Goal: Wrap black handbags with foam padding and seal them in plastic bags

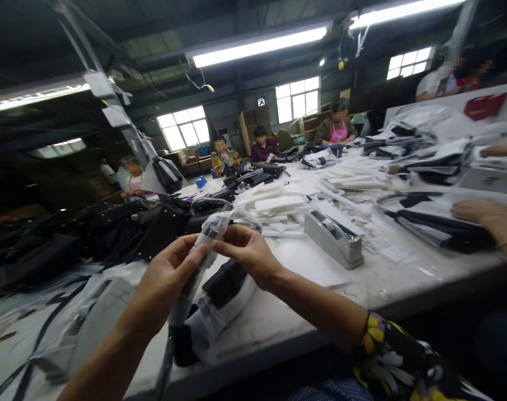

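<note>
Both my hands are raised over the near edge of the table, around a dark strap (215,227) covered in cloudy plastic film. My left hand (168,274) pinches it between thumb and fingers from the left. On the other side, my right hand (253,253) grips the film close to its upper end, thumb against fingertips. The strap runs down towards a black bag (224,285), partly wrapped in white and clear sheeting, which lies below my hands. My fingers and the wrapping hide part of the strap.
A grey tape dispenser (334,239) stands right of my hands, beside stacked white foam strips (278,200). Black bags (128,228) pile up at the left. Near the right edge, another person's hand (478,211) touches a wrapped black bag (437,223). Several people sit beyond the table.
</note>
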### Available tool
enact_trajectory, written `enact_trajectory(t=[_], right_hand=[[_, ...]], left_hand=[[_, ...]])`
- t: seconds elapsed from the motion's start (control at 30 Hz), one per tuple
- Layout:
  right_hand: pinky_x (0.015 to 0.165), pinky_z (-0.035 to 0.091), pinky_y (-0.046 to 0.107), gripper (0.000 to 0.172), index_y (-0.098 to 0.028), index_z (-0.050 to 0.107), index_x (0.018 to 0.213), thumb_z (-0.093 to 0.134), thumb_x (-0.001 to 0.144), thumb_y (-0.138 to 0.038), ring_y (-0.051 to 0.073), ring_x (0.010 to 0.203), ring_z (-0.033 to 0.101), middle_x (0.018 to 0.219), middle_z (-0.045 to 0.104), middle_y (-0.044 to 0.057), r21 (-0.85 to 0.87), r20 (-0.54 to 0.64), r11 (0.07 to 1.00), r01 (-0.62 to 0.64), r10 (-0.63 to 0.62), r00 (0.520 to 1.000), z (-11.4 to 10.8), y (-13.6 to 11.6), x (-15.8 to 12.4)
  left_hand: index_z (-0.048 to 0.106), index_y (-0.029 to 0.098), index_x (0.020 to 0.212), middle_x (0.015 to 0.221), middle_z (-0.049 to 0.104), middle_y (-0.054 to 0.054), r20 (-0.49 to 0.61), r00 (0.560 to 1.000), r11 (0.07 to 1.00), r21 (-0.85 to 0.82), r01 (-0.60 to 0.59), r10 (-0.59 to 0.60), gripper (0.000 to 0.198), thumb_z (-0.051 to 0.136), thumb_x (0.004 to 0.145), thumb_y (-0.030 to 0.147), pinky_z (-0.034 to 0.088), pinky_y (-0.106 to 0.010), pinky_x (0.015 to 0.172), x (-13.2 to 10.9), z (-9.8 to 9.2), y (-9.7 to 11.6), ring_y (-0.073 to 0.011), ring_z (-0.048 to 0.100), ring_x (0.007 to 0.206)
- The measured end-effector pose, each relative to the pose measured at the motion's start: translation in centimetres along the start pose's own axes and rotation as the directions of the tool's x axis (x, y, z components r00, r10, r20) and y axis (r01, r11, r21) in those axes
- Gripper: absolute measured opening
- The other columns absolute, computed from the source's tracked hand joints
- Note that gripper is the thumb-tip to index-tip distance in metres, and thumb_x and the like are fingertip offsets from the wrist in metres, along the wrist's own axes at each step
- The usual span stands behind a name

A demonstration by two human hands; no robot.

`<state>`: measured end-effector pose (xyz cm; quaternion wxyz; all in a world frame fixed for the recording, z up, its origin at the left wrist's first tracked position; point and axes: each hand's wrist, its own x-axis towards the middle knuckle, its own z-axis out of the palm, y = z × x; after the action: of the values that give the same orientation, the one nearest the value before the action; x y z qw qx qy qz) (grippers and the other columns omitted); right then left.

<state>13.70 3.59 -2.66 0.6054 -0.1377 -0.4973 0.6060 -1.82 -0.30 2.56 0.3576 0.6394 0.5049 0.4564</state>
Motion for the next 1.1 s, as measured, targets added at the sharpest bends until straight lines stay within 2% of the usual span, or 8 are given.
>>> enact_trajectory(t=[0.13,0.2,0.27,0.37,0.47,0.67,0.9,1.1], right_hand=[[0.095,0.051,0.04,0.031,-0.021,0.075,0.099,0.074,0.079,-0.046,0.022,0.096,0.069,0.101,0.075,0.004,-0.359,0.023,0.933,0.029,-0.023,0.999,-4.8,-0.9,-0.2],[0.097,0.05,0.042,0.032,-0.022,0.075,0.102,0.068,0.084,-0.048,0.023,0.101,0.068,0.107,0.074,0.006,-0.659,-0.107,0.753,-0.006,-0.086,0.99,-10.0,-2.4,-1.0],[0.105,0.045,0.043,0.027,-0.026,0.075,0.1,0.068,0.082,-0.045,0.024,0.115,0.062,0.118,0.071,0.004,-0.876,-0.295,0.455,-0.159,-0.246,0.923,-16.0,-4.5,-2.3],[0.121,0.014,0.049,0.019,-0.019,0.074,0.08,0.074,0.073,-0.036,0.033,0.142,0.033,0.14,0.056,0.013,-0.868,-0.472,0.352,-0.35,-0.368,0.801,-23.7,-7.6,-4.5],[0.121,0.01,0.047,0.021,-0.019,0.066,0.058,0.077,0.067,-0.035,0.037,0.144,0.027,0.135,0.058,0.017,-0.805,-0.586,0.353,-0.477,-0.343,0.734,-28.0,-9.2,-6.3],[0.097,0.044,0.047,0.031,-0.016,0.074,0.065,0.074,0.068,-0.047,0.037,0.119,0.058,0.115,0.07,0.019,-0.651,-0.706,0.525,-0.548,-0.153,0.691,-29.5,-9.4,-7.3],[0.098,0.049,0.043,0.036,-0.021,0.079,0.079,0.078,0.065,-0.054,0.031,0.118,0.06,0.12,0.07,0.014,-0.571,-0.708,0.704,-0.423,-0.162,0.687,-27.7,-11.3,-10.1],[0.067,0.06,0.035,0.035,-0.018,0.077,0.071,0.092,0.048,-0.041,0.019,0.064,0.065,0.082,0.074,0.012,-0.378,-0.827,0.801,-0.464,-0.066,0.559,-28.0,-8.9,-14.4]], left_hand=[[0.067,0.018,0.115,0.091,0.074,-0.005,-0.095,0.993,0.993,-0.102,0.064,-0.074,0.056,0.078,0.072,0.051,0.053,-0.021,0.064,0.2,0.3,-0.9,-0.0182,0.068,0.079],[0.067,0.018,0.114,0.088,0.074,-0.004,-0.112,0.987,0.985,-0.14,0.098,-0.114,0.057,0.079,0.07,0.052,0.053,-0.021,0.06,0.0,0.3,-1.2,-0.0188,0.068,0.076],[0.066,0.019,0.113,0.087,0.074,-0.003,-0.113,0.984,0.978,-0.168,0.119,-0.139,0.057,0.079,0.069,0.053,0.054,-0.022,0.059,-0.1,0.2,-1.3,-0.0188,0.069,0.074],[0.067,0.021,0.11,0.086,0.073,-0.002,-0.108,0.984,0.975,-0.188,0.118,-0.14,0.054,0.081,0.068,0.053,0.055,-0.021,0.062,0.0,0.3,-1.5,-0.0184,0.069,0.076],[0.068,0.02,0.106,0.087,0.073,-0.003,-0.106,0.986,0.977,-0.185,0.106,-0.127,0.053,0.082,0.067,0.053,0.055,-0.021,0.063,0.3,0.7,-1.7,-0.0188,0.069,0.08],[0.067,0.022,0.11,0.093,0.074,-0.003,-0.093,0.984,0.97,-0.204,0.132,-0.153,0.051,0.081,0.07,0.051,0.055,-0.019,0.065,0.6,1.0,-1.9,-0.0168,0.069,0.081],[0.067,0.024,0.113,0.095,0.075,-0.003,-0.09,0.981,0.967,-0.204,0.152,-0.174,0.053,0.081,0.07,0.052,0.055,-0.02,0.062,0.6,0.9,-1.8,-0.0176,0.069,0.079],[0.067,0.024,0.115,0.094,0.075,-0.004,-0.101,0.978,0.963,-0.218,0.159,-0.185,0.055,0.081,0.069,0.052,0.056,-0.022,0.06,0.6,0.9,-2.2,-0.0202,0.07,0.077]])
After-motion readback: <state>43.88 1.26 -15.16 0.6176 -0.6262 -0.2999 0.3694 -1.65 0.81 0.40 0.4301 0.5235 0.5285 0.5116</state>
